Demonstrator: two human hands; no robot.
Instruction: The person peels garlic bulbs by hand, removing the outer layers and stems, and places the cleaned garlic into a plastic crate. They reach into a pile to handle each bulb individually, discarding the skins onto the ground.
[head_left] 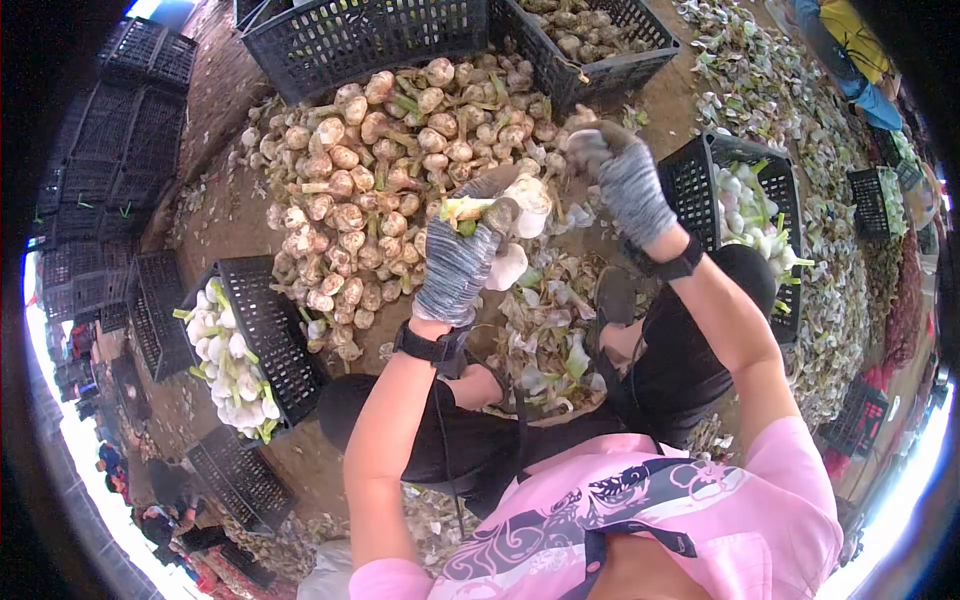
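Note:
My left hand, in a grey knit glove with dark fingertips, is closed around white garlic bulbs. A cut green-white stem sticks out to the left of its fingers, and another pale bulb shows below them. To the right, my right hand, gloved the same way, is raised with its fingers curled in. What those fingers hold, if anything, is blurred and I cannot make it out. In front of both hands lies a large heap of unpeeled, soil-brown garlic with short stems.
A black crate of white garlic stands at left, another crate of white garlic at right. Two black crates stand behind the heap, the right one holding brown garlic. Peeled skins litter the ground. Stacked crates rise far left.

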